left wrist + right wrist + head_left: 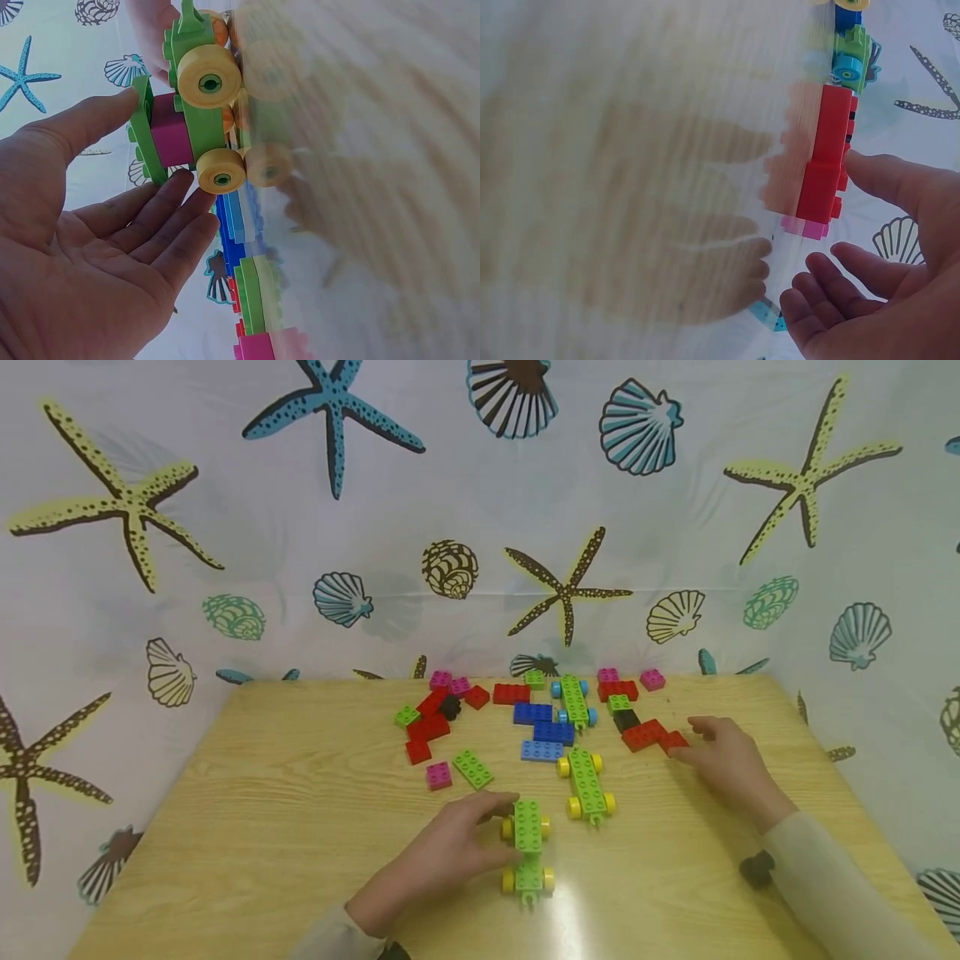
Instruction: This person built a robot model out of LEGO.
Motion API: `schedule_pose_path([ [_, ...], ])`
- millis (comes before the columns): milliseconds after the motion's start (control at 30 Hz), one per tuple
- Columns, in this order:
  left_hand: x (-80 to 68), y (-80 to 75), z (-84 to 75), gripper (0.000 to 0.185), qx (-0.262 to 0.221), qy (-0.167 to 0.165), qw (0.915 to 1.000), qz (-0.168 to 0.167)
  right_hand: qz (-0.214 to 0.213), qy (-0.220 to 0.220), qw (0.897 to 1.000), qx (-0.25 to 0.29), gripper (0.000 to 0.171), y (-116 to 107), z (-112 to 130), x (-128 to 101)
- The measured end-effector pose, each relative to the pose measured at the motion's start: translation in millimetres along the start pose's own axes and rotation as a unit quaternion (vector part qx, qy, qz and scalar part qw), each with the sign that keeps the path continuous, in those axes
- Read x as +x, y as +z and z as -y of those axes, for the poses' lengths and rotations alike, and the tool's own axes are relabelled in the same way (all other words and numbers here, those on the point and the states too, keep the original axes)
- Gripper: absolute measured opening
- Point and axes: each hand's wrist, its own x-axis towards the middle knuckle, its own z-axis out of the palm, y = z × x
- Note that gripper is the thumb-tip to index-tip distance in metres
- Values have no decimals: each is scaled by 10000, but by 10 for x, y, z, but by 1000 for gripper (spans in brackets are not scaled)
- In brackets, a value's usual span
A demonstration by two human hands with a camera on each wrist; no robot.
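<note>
Green plastic brick car with yellow wheels [527, 847] sits near the front edge of the pale wooden table [262, 827], and I have my left hand [442, 852] against its side, thumb and fingertips touching it, fingers fairly straight rather than wrapped. My right hand [723, 760] lies flat and relaxed, its fingertips at the small red plastic brick [672, 742] by the loose pile. To handle this well, I judge I should pinch the car by its body, clear of the wheels so it cannot roll, and press the red brick down squarely before lifting it.
</note>
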Motion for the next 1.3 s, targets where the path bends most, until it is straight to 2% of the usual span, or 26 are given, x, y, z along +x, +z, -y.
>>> schedule_pose_path([
  [433,18,-1,8,73,88,106,9999,-22,125,227,9995,-152,81,8,35,91],
  [700,29,-4,29,73,174,104,9998,-9,-34,258,9997,-21,67,13,1,93],
  [967,3,-2,0,73,76,-7,10000,-21,67,387,9992,5,58,8,0,62],
  [1300,-21,-8,-13,73,42,-34,10000,-37,-192,183,9996,-41,60,-72,115,-20],
])
